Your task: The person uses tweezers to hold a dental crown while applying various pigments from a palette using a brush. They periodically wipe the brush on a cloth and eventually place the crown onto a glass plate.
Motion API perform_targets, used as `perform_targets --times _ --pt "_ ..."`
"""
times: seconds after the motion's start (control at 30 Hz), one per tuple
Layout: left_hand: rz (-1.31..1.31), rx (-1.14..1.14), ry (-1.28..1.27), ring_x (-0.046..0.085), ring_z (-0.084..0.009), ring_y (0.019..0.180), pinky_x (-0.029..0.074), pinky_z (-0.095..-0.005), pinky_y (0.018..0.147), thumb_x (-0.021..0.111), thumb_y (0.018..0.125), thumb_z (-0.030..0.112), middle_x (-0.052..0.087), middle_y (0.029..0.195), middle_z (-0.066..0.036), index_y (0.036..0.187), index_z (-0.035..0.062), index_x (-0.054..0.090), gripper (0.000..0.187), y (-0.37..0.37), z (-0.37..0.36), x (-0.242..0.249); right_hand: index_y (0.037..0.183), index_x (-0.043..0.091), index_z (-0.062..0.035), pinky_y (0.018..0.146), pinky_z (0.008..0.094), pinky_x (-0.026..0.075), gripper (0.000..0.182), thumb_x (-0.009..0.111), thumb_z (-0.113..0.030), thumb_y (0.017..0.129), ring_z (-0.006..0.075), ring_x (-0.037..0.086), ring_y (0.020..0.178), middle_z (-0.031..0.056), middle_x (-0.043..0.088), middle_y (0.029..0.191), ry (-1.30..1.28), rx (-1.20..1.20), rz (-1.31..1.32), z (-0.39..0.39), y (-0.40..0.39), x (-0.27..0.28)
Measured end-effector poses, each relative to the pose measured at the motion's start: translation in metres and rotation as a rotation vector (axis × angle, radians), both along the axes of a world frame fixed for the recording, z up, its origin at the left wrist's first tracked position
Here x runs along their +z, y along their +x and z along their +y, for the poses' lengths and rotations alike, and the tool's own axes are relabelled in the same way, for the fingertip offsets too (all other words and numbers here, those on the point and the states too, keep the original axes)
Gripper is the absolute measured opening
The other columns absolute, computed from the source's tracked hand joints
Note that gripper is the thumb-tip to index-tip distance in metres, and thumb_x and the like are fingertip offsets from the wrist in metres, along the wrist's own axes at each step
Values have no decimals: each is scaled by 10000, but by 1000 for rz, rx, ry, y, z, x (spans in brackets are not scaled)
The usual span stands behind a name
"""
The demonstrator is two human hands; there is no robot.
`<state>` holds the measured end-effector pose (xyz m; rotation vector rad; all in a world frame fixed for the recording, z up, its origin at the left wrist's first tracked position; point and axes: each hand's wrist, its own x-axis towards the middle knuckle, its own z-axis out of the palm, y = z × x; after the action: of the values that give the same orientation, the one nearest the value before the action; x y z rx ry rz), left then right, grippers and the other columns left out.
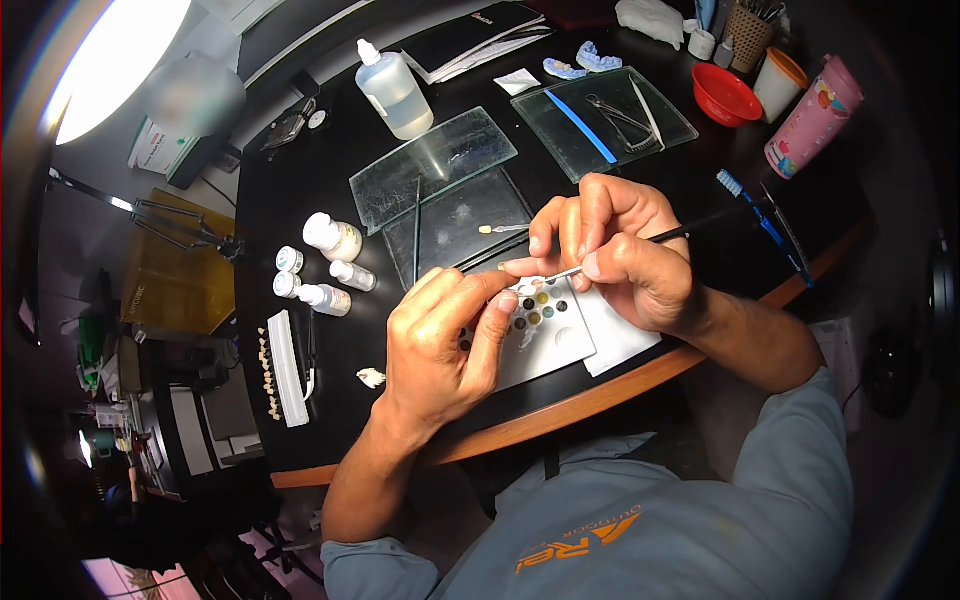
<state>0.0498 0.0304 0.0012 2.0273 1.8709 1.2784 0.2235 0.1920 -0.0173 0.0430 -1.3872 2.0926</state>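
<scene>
While my left hand (440, 345) pinches a tiny white tooth piece (527, 288) above the white palette of colour wells (560, 340), my right hand (620, 255) should keep its fingers clenched low on the thin dark-handled brush (640, 245), stroking lightly.

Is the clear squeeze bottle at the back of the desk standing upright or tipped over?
Upright. The clear squeeze bottle stands on its base on the black desk, capped nozzle pointing up, beside the glass slabs. It looks partly filled; the level is unclear.

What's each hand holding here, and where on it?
Right hand: thin brush, pinched near its front end, dark handle trailing behind. Left hand: fingertips pinch something tiny over the palette; what it is cannot be told.
</scene>
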Motion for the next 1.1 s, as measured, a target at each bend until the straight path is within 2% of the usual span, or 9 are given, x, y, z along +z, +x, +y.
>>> perform_targets --times 0.27,0.77,1.07,1.1 --pt "-3 -7 24 510 -199 601 438 -357 606 780 964 58 566 681 -52 1052 28 805 97 1 0 1 865 549 -31 1072 614 613 50 540 -3 825 258 615 1071 136 592 717 -45 14 0 -3 0 4" --pt "90 15 125 517 -213 678 433 -357 624 853 874 49 564 725 -50 1009 45 811 141 -2 2 -2 888 546 -29 1100 620 594 97 566 35 817 261 599 1084 118 588 734 44 -14 12 -4 2 5" --pt "88 8 140 521 -218 688 432 -361 630 866 854 48 566 736 -52 1002 40 810 158 -3 2 -3 840 541 -41 1090 592 619 129 575 81 814 237 616 1067 96 573 763 103 -53 68 -9 -2 5" --pt "86 8 143 522 -218 690 431 -361 631 867 854 48 567 738 -53 1001 39 810 158 -3 2 -3 822 543 -37 1062 534 626 123 577 81 819 226 628 1074 96 585 785 113 -56 83 -9 -2 4"
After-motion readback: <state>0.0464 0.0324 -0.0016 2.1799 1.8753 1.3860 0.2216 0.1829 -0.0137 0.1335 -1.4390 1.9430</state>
